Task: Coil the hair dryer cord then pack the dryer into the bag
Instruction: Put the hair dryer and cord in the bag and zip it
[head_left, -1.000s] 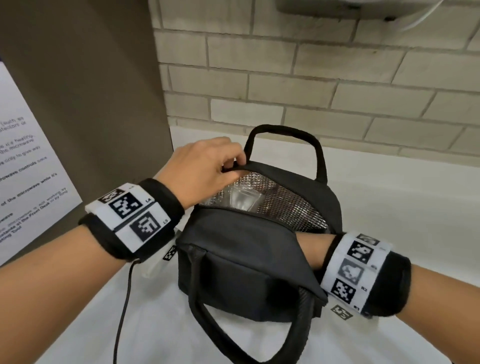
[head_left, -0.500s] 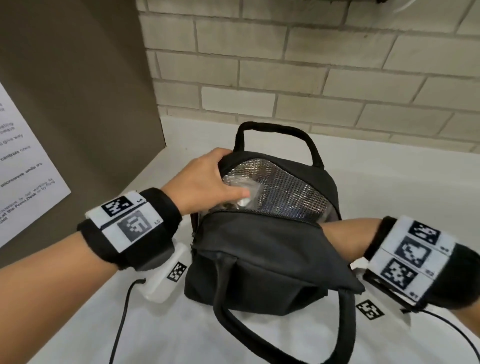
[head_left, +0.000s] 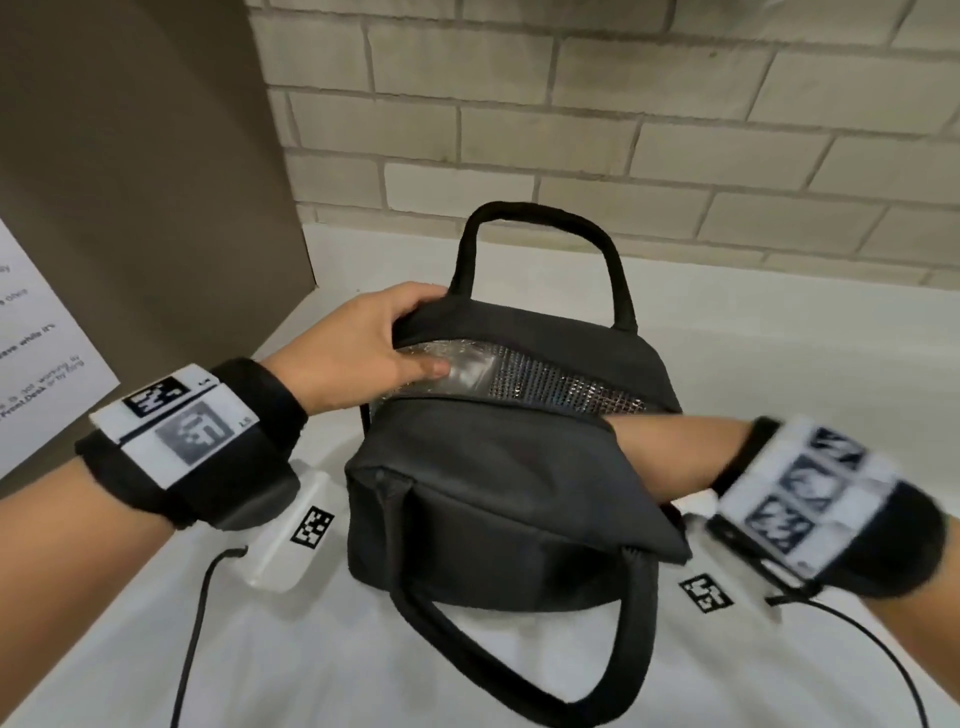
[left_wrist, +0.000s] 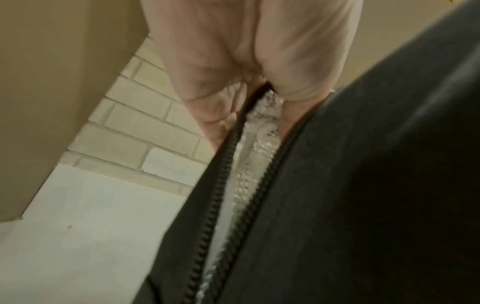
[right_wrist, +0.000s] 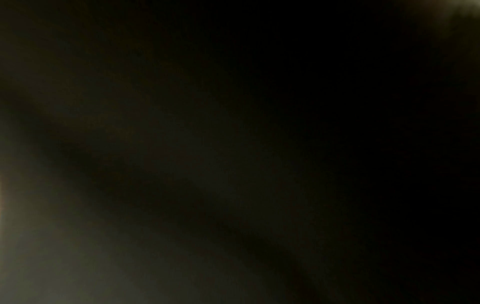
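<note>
A black insulated bag (head_left: 493, 493) stands on the white counter (head_left: 779, 322), its zip open on a silver lining (head_left: 545, 379). My left hand (head_left: 363, 353) pinches the far rim at the opening's left end, fingers over the black fabric and thumb on the lining. The left wrist view shows that hand (left_wrist: 246, 61) at the narrow gap between the zipper teeth (left_wrist: 226, 164). My right forearm (head_left: 675, 447) goes in at the right end of the opening. The hand itself is hidden inside, and the right wrist view is dark. No hair dryer or cord shows.
A brick wall (head_left: 623, 130) backs the counter. A brown panel (head_left: 130, 182) with a printed notice (head_left: 31, 338) closes off the left. The bag's far handle (head_left: 540, 218) stands up; its near handle (head_left: 519, 665) lies toward me. Thin black cables (head_left: 192, 623) trail from my wrist units.
My right arm has drawn back to the right, with more forearm now outside the bag. My left hand shifted along the rim, and the opening has narrowed.
</note>
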